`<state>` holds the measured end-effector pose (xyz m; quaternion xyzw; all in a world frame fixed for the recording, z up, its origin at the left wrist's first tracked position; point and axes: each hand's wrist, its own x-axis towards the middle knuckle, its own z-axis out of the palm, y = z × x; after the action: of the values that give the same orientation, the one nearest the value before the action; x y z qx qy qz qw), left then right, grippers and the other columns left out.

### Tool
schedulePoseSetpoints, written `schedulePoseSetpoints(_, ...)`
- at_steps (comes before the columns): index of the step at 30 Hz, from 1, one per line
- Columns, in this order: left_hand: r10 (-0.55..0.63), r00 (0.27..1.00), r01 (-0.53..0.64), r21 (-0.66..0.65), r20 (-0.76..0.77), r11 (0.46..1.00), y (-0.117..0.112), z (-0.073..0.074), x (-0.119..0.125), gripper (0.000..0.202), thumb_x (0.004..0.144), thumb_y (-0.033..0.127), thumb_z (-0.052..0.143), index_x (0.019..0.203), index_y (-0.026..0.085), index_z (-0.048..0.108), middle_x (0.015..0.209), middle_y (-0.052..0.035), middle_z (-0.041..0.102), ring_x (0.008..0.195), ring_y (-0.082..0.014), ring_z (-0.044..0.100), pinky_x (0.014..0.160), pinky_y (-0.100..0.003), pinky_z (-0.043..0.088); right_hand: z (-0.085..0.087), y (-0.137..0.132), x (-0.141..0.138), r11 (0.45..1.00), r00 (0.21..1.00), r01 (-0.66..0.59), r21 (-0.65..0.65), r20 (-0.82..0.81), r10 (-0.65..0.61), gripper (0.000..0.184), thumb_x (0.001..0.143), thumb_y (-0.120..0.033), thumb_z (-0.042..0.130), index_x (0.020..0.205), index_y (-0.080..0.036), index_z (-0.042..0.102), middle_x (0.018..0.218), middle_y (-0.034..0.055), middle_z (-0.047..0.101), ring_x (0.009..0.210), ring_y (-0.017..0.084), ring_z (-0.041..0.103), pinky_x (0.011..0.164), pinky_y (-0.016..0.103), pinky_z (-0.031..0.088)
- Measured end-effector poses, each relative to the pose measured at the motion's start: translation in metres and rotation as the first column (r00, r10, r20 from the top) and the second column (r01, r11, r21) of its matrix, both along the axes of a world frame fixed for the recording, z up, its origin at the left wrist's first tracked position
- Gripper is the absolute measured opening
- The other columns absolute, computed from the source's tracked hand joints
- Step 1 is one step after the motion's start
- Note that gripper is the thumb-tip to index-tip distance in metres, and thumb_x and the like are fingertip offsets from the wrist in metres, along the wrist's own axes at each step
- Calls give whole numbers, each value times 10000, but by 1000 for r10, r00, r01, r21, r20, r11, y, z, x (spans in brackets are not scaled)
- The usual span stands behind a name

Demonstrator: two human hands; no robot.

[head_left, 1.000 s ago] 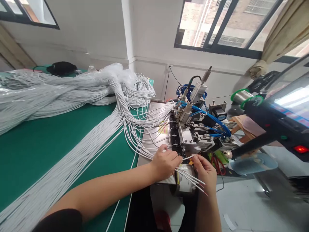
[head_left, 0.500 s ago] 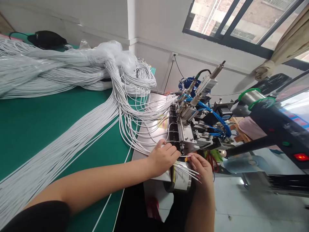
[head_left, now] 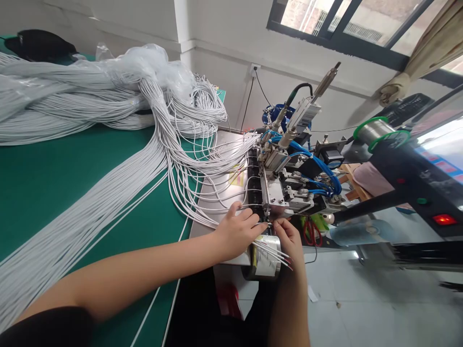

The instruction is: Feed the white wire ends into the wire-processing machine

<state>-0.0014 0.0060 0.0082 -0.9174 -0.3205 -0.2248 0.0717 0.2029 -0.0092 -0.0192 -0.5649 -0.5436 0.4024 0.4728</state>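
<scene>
My left hand (head_left: 237, 233) is closed over a bunch of white cables (head_left: 269, 250), whose reddish-tipped ends stick out below its fingers. Its index fingertip presses at the near end of a black conveyor track (head_left: 255, 183) on the machine. Facing it, my right hand (head_left: 291, 241) is closed in a pinch at a cable end beside that track. The exact contact is small and partly covered by the fingertips. Several white cables lie across the track further up, running under the soldering machine (head_left: 277, 188).
A large heap of white cables (head_left: 108, 101), partly in clear plastic, covers the green table (head_left: 137, 231). A solder wire spool (head_left: 376, 132) stands right of the machine, near a screen panel with a red lit switch (head_left: 444, 220). Red-handled scissors (head_left: 311, 232) lie beyond my right hand.
My right hand has moved in toward the track and my left fingertips, bringing the pinched cable end to the track. The left hand keeps its bunch of cables. The camera view has shifted slightly.
</scene>
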Motion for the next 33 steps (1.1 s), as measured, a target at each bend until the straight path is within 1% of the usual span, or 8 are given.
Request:
schedulePoseSetpoints(4, 21, 999, -23, -42, -47, 999, 0, 2, 2, 471, 804, 95, 517, 1246, 256, 539, 877, -39, 608, 883, -221, 515, 937, -474, 215, -8, 4, 0, 997, 985, -45, -56, -169, 35, 296, 804, -420, 640, 647, -193, 534, 563, -55, 393, 518, 113, 333, 500, 231, 277)
schedulePoseSetpoints(7, 38, 995, -44, -69, -94, 997, 0, 3, 5, 523, 805, 93, 515, 1289, 294, 504, 880, -40, 605, 885, -236, 521, 947, -503, 206, -10, 5, -2, 994, 964, -30, -102, -267, 2, 295, 771, -418, 668, 640, -192, 531, 552, -65, 360, 494, 102, 293, 476, 225, 247)
schedulePoseSetpoints(12, 65, 990, -74, -71, -128, 995, 1, 6, 7, 519, 820, 97, 513, 1283, 331, 507, 882, -39, 604, 883, -235, 536, 958, -507, 207, -13, 5, -9, 992, 937, 33, -122, -342, -74, 304, 700, -435, 705, 628, -197, 529, 550, -59, 384, 507, 111, 334, 483, 223, 291)
schedulePoseSetpoints(16, 28, 998, -31, -51, -60, 998, 1, 3, 2, 470, 827, 135, 522, 1270, 291, 529, 931, -51, 609, 911, -223, 535, 952, -483, 219, -17, -3, -8, 991, 949, 63, -119, -300, -96, 343, 733, -476, 697, 641, -192, 527, 567, -49, 415, 516, 112, 352, 499, 227, 312)
schedulePoseSetpoints(20, -7, 1000, 7, 1, 2, 1000, -1, 0, -4, 397, 812, 160, 526, 1202, 204, 579, 998, -70, 617, 946, -227, 544, 962, -490, 210, -13, -27, 6, 989, 965, 92, -118, -235, -118, 321, 770, -475, 690, 704, -180, 579, 632, -23, 493, 556, 123, 418, 522, 230, 349)
schedulePoseSetpoints(25, -4, 999, 1, 58, 48, 998, -4, 1, -5, 365, 768, 131, 543, 1123, 181, 612, 1026, -65, 629, 975, -234, 558, 975, -495, 202, 5, -59, 29, 986, 993, -33, -164, -120, 13, 278, 708, -401, 775, 826, -171, 673, 686, 7, 586, 614, 156, 522, 565, 259, 419)
schedulePoseSetpoints(29, 20, 999, -23, 66, 48, 998, -6, 2, -5, 359, 771, 131, 527, 1115, 182, 616, 1086, -80, 633, 1008, -242, 548, 981, -501, 202, 17, -66, 32, 995, 998, -58, -85, -39, 55, 212, 724, -362, 773, 812, -183, 701, 722, 15, 612, 641, 157, 543, 581, 256, 438)
schedulePoseSetpoints(33, 24, 997, -30, 87, 68, 996, -6, 3, -5, 377, 791, 131, 510, 1155, 171, 600, 1135, -92, 622, 1018, -241, 561, 979, -501, 215, 21, -60, 22, 999, 999, 39, 17, 9, -40, 221, 765, -405, 725, 764, -186, 696, 737, 35, 644, 650, 175, 567, 604, 277, 465)
